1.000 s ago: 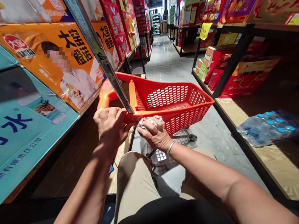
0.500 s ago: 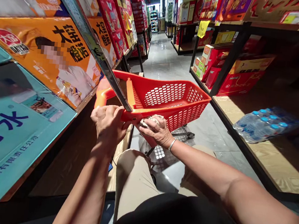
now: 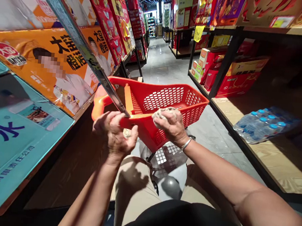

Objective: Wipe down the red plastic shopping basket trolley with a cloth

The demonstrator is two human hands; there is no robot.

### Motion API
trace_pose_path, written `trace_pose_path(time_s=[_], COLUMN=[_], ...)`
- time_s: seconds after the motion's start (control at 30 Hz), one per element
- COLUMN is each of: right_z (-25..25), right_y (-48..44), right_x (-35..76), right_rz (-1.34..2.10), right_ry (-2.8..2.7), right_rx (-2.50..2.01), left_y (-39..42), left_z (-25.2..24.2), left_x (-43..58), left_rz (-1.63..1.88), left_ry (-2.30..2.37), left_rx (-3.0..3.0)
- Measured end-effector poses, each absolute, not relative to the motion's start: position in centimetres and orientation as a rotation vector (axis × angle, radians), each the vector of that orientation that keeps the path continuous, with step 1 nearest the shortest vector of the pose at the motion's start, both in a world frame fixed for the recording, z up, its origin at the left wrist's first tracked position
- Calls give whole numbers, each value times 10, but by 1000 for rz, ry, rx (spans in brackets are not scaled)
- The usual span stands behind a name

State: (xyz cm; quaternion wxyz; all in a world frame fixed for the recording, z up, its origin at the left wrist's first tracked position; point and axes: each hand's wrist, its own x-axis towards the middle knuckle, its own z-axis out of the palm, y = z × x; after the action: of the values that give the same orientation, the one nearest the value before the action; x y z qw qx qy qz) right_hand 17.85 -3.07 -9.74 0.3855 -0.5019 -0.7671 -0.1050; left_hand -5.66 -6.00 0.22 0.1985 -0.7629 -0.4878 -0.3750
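Observation:
A red-orange plastic shopping cart (image 3: pixel 150 120) with perforated sides stands in front of me. My left hand (image 3: pixel 115 132) has its fingers curled over the cart's near rim by the handle (image 3: pixel 100 104), thumb lower and apart from them. Just above those fingers, a worn metal bar (image 3: pixel 92 56) slants down to the rim. In my right hand (image 3: pixel 175 128) is a crumpled whitish cloth (image 3: pixel 164 114), held against the outer side of the cart near its top edge. Part of the cloth is hidden by my fingers.
Orange cartons (image 3: pixel 40 62) and a turquoise carton (image 3: pixel 16 131) are stacked close on the left. Across the aisle, a low wooden shelf (image 3: pixel 259 156) holds a pack of water bottles (image 3: pixel 265 125) and red boxes (image 3: pixel 239 77). A grey round object (image 3: pixel 171 187) lies below the cart.
My right hand with the cloth has slid right and up along the cart's side. My left hand has shifted slightly right and down, its thumb now raised. The view has tilted a little.

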Motion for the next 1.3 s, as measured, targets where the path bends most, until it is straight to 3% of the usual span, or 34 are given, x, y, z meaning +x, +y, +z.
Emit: trace_pose_path(time_s=[0.13,0.33,0.53,0.83,1.1,1.3], right_z=[-70,-75,-83,-68,-95,-127], right_y=[-23,-11,2,-12,0,2], right_x=[179,228,297,212,278,205], right_rz=[-257,-171,-102,-15,-30,-215], right_ry=[-1911,-2027,-1601,-2052,-1547,-1738], right_rx=[-1363,-1481,-1914,-1366,-1896,-1748], left_y=[-52,-28,-24,-16,-5,7], left_z=[1,-3,-6,-6,-8,-3], left_x=[-16,3,-2,-4,-14,-18], left_rz=[-775,-323,-285,-263,-276,-257], left_ry=[-1185,-1255,-1195,-1185,-1181,-1160], left_rx=[-2376,-2396,-2383,-2376,-2395,-2428])
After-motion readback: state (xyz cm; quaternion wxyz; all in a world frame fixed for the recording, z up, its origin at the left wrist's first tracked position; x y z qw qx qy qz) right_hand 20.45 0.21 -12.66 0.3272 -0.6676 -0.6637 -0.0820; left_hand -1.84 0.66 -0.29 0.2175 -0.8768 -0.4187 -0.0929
